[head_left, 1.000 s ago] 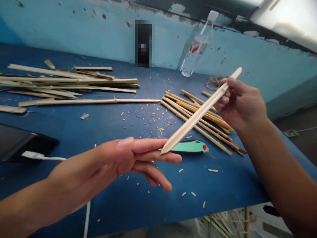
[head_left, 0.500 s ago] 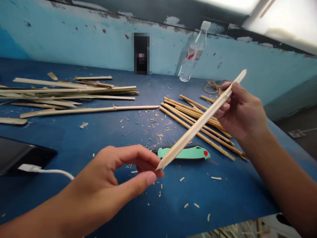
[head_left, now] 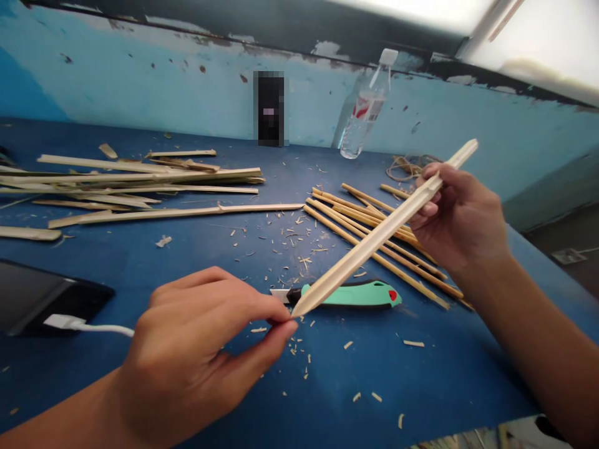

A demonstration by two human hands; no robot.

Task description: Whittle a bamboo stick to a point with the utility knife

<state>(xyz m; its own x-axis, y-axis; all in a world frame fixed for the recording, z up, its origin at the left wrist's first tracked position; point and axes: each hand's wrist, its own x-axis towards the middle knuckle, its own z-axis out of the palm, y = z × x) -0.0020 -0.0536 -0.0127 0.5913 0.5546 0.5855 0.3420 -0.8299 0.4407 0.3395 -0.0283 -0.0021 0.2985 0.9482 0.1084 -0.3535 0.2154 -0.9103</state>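
My left hand [head_left: 201, 340] and right hand [head_left: 468, 215] are pinching one strip [head_left: 369, 245] | round sticks [head_left: 341, 232] looking finished | rough strips [head_left: 163, 176] looking unworked, near tabletop's [head_left: 327, 399] back edge

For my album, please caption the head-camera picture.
Left hand pinches, right hand grips a pointed stick above a knife.

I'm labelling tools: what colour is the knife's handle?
The handle is mostly mint green with black edging, in the head view.
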